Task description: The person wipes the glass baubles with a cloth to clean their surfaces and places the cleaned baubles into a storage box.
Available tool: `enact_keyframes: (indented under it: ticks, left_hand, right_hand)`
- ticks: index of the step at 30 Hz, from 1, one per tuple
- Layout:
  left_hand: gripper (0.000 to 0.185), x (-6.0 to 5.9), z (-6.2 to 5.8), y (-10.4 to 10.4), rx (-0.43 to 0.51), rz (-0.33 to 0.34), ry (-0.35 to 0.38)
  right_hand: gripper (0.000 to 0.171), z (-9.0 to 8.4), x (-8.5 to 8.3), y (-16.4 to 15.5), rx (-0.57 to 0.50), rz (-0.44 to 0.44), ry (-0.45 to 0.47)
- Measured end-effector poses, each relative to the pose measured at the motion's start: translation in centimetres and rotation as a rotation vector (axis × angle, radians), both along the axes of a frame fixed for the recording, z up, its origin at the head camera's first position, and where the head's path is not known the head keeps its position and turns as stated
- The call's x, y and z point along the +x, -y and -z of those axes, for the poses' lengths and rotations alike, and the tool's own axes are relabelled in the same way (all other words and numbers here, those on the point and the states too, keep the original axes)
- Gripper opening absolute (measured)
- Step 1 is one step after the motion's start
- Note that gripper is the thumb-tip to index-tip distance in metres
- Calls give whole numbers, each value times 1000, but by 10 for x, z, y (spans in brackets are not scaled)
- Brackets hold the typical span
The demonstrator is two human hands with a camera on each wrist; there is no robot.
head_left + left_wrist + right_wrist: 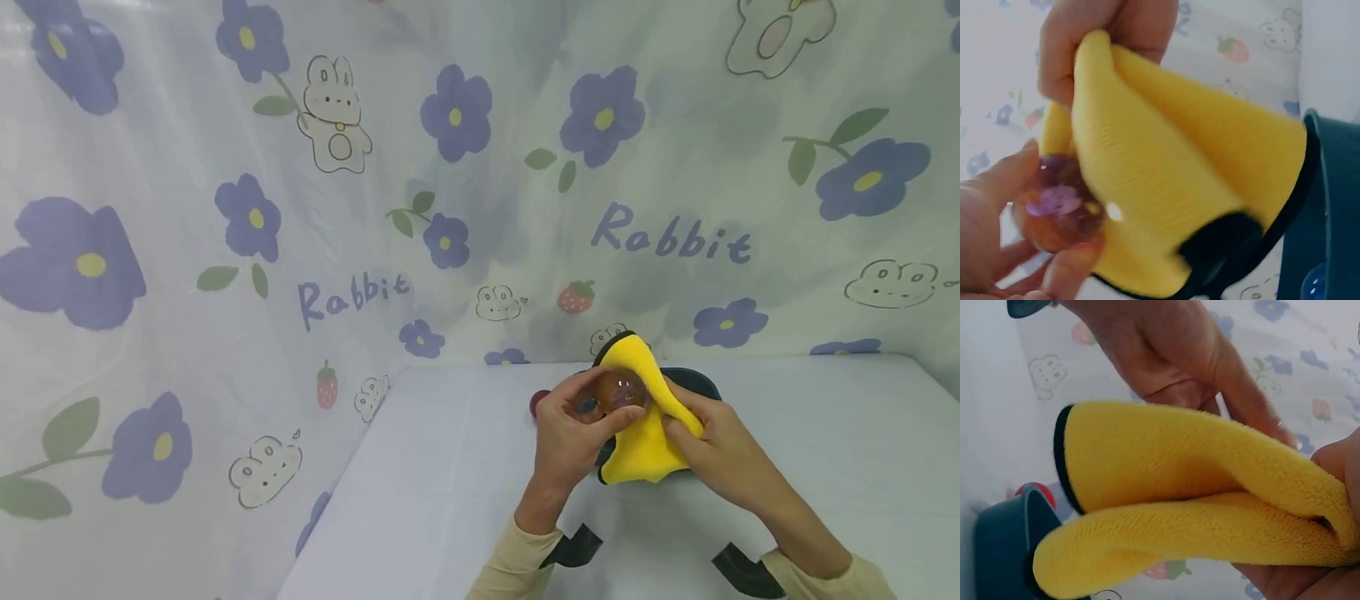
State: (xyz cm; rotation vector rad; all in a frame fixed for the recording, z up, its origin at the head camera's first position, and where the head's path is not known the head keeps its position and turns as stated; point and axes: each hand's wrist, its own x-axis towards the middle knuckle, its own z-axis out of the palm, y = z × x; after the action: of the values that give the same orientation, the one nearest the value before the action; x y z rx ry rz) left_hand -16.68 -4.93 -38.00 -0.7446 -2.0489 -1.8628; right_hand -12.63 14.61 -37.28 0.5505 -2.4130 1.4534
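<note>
My left hand [566, 437] pinches a clear, shiny ball [624, 393] with a purple shape inside, thumb and fingers around its sides. My right hand [720, 446] grips a folded yellow cloth [648, 446] with black edging. The cloth lies against the ball's right side, and its lower part hangs down. In the left wrist view the ball [1057, 206] touches the cloth [1147, 169]. The right wrist view has the cloth [1166, 462] hiding the ball. Both hands are held up over a dark teal container [697, 381], partly covered by the cloth.
A red ball [537, 403] sits beside the container, mostly behind my left hand. A blue ball [1315, 284] shows at the container's lower edge. The white table [427, 500] ends at a patterned curtain [510, 217] behind. Black straps [581, 546] stick out from the sleeves.
</note>
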Motion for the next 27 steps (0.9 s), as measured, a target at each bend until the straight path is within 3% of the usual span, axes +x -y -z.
enact_keyframes:
  ticks: [5,10,17,23,27]
  left_hand:
    - [57,-4,-2,5,-69,-16,83]
    - [48,-6,0,8,-121,8,93]
    - [36,-7,-1,10,-150,28,57]
    - [27,-8,-1,13,-176,56,88]
    - [26,-7,-2,15,-228,80,106]
  right_hand:
    - [55,-5,4,1,47,17,1]
    - [57,-5,7,4,90,27,-49]
    - [65,-2,8,8,134,37,-216]
    - [76,2,3,8,180,10,-365]
    - [78,4,0,6,191,-39,-397]
